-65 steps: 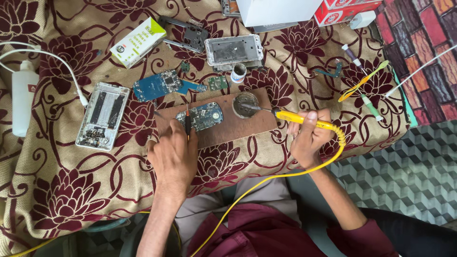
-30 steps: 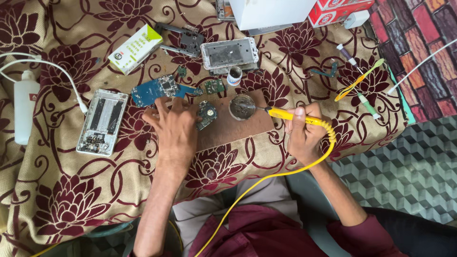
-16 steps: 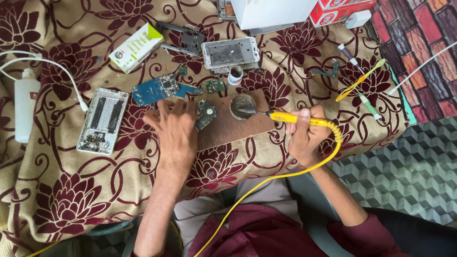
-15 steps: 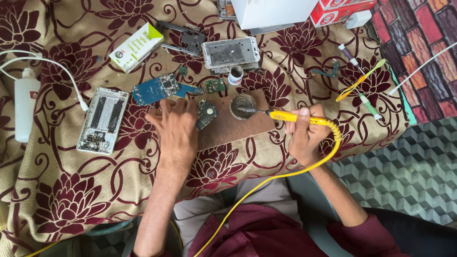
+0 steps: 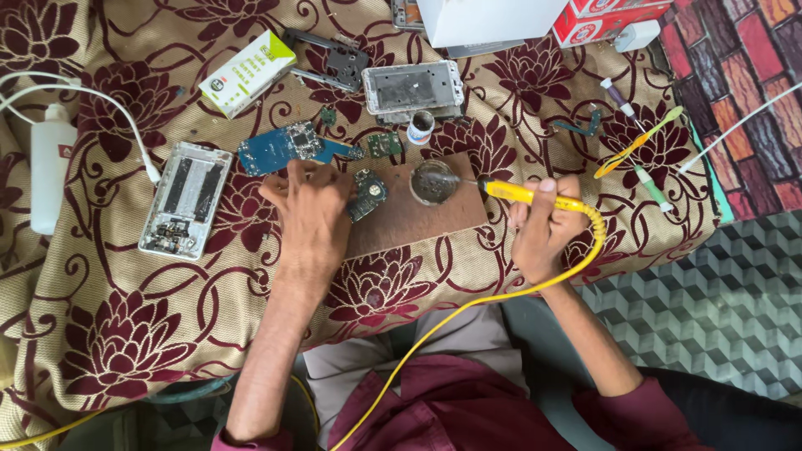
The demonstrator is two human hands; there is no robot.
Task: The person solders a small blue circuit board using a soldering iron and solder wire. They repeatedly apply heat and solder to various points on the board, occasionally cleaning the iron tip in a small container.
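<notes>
The right hand (image 5: 543,230), fingers clamped on the yellow soldering iron (image 5: 535,195), dips its tip into the round tin (image 5: 433,181). Left hand (image 5: 313,217), fingers spread flat, steadies the small circuit board (image 5: 368,194) on the wooden board (image 5: 418,221); soldering comes next, I judge, needing a steady tip.

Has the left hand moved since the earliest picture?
Yes. The left hand has slid up the brown board, away from the person, and now rests by the small green circuit board.

Bare brown wooden board (image 5: 434,227) lies free between the hands; the round metal tin (image 5: 433,181) and small green circuit board (image 5: 366,194) crowd its far edge.
</notes>
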